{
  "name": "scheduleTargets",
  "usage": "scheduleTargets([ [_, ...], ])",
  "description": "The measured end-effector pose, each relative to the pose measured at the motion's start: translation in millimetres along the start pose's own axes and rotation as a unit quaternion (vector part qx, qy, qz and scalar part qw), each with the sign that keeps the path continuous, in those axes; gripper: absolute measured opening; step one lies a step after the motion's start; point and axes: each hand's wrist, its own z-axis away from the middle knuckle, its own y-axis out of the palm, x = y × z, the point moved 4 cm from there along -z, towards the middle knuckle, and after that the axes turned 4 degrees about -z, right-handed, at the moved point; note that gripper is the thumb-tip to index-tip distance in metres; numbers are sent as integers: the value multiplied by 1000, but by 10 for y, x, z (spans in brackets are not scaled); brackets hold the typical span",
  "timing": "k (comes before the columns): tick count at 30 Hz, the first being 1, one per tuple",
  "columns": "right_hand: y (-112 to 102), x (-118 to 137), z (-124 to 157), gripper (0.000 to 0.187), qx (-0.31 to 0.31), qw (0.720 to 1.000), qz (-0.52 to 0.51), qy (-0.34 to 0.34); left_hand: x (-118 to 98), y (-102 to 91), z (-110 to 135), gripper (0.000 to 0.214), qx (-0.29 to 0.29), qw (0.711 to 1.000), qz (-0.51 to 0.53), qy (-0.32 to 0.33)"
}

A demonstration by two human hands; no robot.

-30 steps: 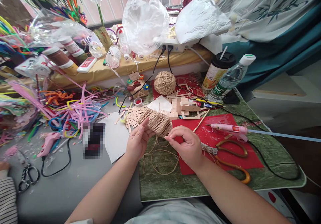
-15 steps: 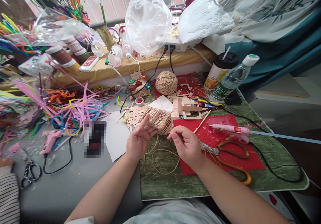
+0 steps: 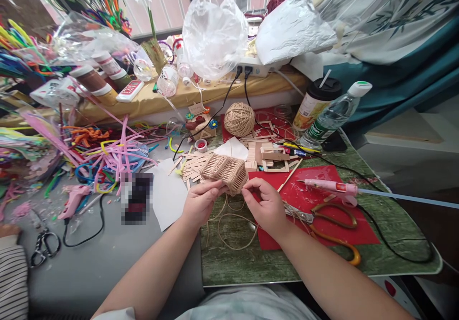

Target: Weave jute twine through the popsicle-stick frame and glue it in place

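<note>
The left forearm (image 3: 154, 262) is brought in bare from between 7 and 8 o'clock and angled toward 2, while the right forearm (image 3: 333, 267) is extended from between 4 and 5 o'clock toward 10. Near the centre, the left hand (image 3: 201, 205) is held at 7 o'clock, its thumb and fingers closed in a grip and directed toward 2. The right hand (image 3: 266, 207) is held between 4 and 5 o'clock, its fingers curled and their tips turned toward 10. The two sets of fingertips are kept near but apart.
</note>
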Motion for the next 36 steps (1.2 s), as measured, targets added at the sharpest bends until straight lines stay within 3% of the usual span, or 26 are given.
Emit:
scheduleTargets([
  [9,30,-12,-4,5,12,1000,21,-1,-138,125,6,22,70,998,2,4],
  [22,30,11,-1,6,24,999,22,-15,-115,117,17,37,58,998,-13,11],
  [36,28,28,2,5,29,999,27,-11,-101,131,7,20,54,998,-17,0],
])
